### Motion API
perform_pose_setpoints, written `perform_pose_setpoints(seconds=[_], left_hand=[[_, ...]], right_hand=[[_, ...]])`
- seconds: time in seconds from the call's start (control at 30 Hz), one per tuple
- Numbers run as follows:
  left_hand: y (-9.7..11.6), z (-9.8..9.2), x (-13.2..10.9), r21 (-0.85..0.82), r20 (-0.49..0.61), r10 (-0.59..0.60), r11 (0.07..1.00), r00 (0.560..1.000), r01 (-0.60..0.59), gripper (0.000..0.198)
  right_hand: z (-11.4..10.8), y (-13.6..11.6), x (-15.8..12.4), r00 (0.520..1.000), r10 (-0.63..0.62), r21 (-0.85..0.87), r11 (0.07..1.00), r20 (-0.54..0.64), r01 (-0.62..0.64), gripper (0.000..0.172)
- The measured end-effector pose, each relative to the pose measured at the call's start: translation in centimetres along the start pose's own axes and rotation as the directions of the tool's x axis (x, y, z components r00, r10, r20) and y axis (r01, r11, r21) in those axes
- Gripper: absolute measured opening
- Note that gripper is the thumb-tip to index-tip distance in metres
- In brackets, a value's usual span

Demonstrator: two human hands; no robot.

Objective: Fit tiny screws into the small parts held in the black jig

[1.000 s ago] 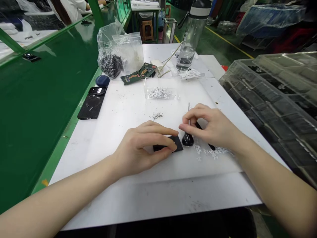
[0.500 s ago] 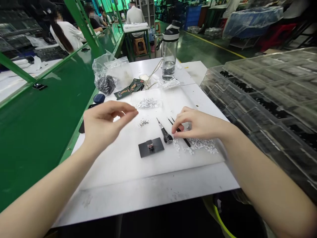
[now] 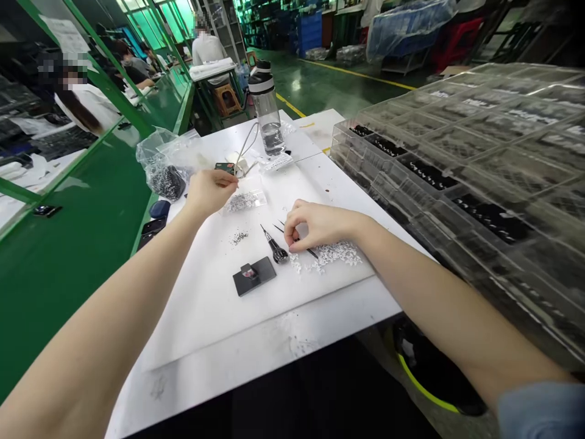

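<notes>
Your left arm stretches far up the work surface, while your right angles in lower from the side. Your left hand (image 3: 212,192) has thumb and fingertips drawn together; you can't tell whether they pinch anything. Your right hand (image 3: 315,224) curls into a ring, thumb towards fingers, and you can't tell if it grips. Beneath, the white table (image 3: 192,378) has a slanting near edge, with stacked clear cases (image 3: 457,146) close along its right one. The pale mat (image 3: 205,317) gives you open room at near left. Your left fingertips are at the clear tray (image 3: 260,190), beyond the black block (image 3: 262,271); your right ones are just beside the screwdriver (image 3: 277,251), over the tweezers (image 3: 313,253), with white pieces (image 3: 338,253) strewn alongside.
</notes>
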State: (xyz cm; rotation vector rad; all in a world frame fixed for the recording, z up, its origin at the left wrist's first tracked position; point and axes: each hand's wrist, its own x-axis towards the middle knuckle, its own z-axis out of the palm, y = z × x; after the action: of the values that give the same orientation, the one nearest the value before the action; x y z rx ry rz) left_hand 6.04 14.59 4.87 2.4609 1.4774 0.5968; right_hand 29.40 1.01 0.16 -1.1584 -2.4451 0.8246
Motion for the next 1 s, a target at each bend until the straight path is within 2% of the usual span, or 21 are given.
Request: perform_pose_setpoints(seconds=[0.13, 0.3, 0.4, 0.43, 0.57, 0.63, 0.73, 0.77, 0.83, 1.0], left_hand=[[1.6, -1.9, -2.6, -0.003, -0.047, 0.038, 0.999, 0.998, -0.038, 0.02], [2.8, -3.9, -8.1, -0.07, -0.085, 0.049, 0.996, 0.995, -0.055, 0.026], [2.7, -3.3, -11.9, -0.137, -0.049, 0.093, 0.986, 0.994, -0.099, 0.023], [2.6, -2.8, -13.1, -0.204, -0.022, 0.18, 0.962, 0.983, -0.181, 0.024], [2.1, -0.2, -16.5, -0.32, 0.085, 0.307, 0.909, 0.948, -0.266, 0.048], [1.8, 0.9, -17.1, -0.344, 0.076, 0.308, 0.901, 0.948, -0.265, 0.053], [1.1, 1.6, -17.2, -0.382, 0.064, 0.275, 0.895, 0.959, -0.232, 0.033], [1.0, 1.6, -17.1, -0.397, 0.073, 0.28, 0.889, 0.957, -0.23, 0.025], [0.7, 1.6, -17.1, -0.429, 0.078, 0.279, 0.876, 0.957, -0.22, 0.021], [0.8, 1.6, -17.3, -0.496, 0.064, 0.265, 0.845, 0.962, -0.2, 0.015]], right_hand=[[-0.1, -0.2, 0.0, 0.999, -0.014, 0.025, 1.0, -0.041, 0.016, 0.02], [-0.1, -0.5, 0.2, 0.989, -0.008, 0.079, 0.997, -0.146, 0.019, 0.02], [0.0, -0.8, 0.4, 0.976, 0.003, 0.135, 0.991, -0.219, 0.027, 0.019], [0.0, -0.9, 0.5, 0.969, 0.009, 0.156, 0.987, -0.247, 0.031, 0.019], [0.7, -1.9, 1.0, 0.932, 0.033, 0.23, 0.972, -0.361, 0.054, 0.018], [1.2, -2.8, 1.1, 0.915, 0.027, 0.253, 0.964, -0.403, 0.083, 0.017], [2.1, -4.4, 1.4, 0.896, -0.013, 0.259, 0.955, -0.445, 0.142, 0.014], [2.5, -5.0, 1.5, 0.894, -0.038, 0.252, 0.954, -0.446, 0.166, 0.012], [3.2, -5.9, 1.6, 0.903, -0.109, 0.219, 0.951, -0.415, 0.216, 0.009], [4.9, -7.0, 1.9, 0.886, -0.254, 0.08, 0.948, -0.387, 0.307, 0.018]])
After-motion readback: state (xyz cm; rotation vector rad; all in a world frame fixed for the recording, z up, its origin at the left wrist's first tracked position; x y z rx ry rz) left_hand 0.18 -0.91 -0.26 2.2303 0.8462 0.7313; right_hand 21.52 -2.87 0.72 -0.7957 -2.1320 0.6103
